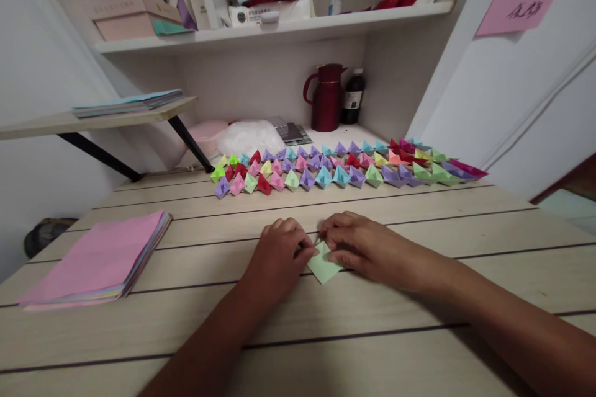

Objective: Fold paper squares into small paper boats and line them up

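Note:
A small green folded paper (pixel 325 268) lies on the wooden tabletop between my hands, one corner pointing toward me. My left hand (pixel 283 251) pinches its left side between thumb and fingers. On the opposite side, my right hand (pixel 356 242) grips the paper's upper right edge, thumb on top and fingers curled. The paper's far corner is partly hidden by my fingers. Beyond my hands stand rows of folded paper boats (pixel 324 177) in purple, pink, green, blue, red and yellow.
A stack of coloured paper (pixel 100 257) with a pink top sheet lies at left. More sheets (pixel 128 102) rest on a raised bracketed shelf (pixel 32 126). At the back stand a red jug (pixel 326 99) and a dark bottle (pixel 354 98), beside a white plastic bag (pixel 254 139).

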Demonstrator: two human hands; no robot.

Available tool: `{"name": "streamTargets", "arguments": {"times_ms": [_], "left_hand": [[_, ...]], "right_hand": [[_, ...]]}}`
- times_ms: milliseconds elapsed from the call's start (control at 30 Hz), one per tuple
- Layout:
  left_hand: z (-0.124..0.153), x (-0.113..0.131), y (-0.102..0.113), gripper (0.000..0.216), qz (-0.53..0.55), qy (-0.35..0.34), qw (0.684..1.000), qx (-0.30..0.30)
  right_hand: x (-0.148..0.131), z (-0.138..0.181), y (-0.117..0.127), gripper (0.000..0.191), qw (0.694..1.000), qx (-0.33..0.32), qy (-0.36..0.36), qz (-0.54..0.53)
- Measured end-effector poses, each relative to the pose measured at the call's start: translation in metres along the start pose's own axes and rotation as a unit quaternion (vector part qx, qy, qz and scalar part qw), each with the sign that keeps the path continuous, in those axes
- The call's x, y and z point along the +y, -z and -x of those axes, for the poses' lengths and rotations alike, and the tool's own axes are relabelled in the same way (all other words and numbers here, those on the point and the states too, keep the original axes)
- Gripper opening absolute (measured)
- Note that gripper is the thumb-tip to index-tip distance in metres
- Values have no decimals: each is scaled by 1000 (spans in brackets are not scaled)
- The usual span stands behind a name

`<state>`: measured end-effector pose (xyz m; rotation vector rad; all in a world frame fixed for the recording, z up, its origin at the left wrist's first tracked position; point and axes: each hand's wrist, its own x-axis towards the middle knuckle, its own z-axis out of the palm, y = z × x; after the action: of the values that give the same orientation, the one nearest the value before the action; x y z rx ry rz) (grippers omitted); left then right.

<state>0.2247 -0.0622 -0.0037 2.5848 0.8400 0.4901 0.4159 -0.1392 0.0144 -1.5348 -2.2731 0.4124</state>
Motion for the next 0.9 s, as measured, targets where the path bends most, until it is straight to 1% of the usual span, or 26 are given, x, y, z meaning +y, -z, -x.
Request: {"name": "streamTargets", "arguments": {"times_ms": [67,100,233,300,400,500,600,700,900], "left_hand": [[-1,1,-3,9,-1,8,1000,11],[-1,1,-4,9,-3,10,1000,16],[-2,1,-8,9,-15,12,999,27],[-3,2,-9,9,-20,11,999,28],[-4,4,-9,9,-30,18,999,23],[-3,8,-8,9,-43,40,998,31],[-1,9,-7,10,-50,57,996,41],[0,7,-8,10,-44,56,997,43],[2,8,-9,9,-62,76,994,44]], "right_hand": [[1,0,-2,7,1000,5,-14,10],[2,1,-3,10,1000,11,-23,11],[2,1,-6,34,998,42,-51,-15],[2,0,-8,39,996,60,-61,-28],[5,-4,-12,30,995,68,-74,-9],[12,-7,-15,21,993,72,-98,12],[18,-8,-17,21,989,80,-124,9],[22,-9,-20,23,988,84,-132,5],[20,-11,-21,28,991,83,-101,-7]]}}
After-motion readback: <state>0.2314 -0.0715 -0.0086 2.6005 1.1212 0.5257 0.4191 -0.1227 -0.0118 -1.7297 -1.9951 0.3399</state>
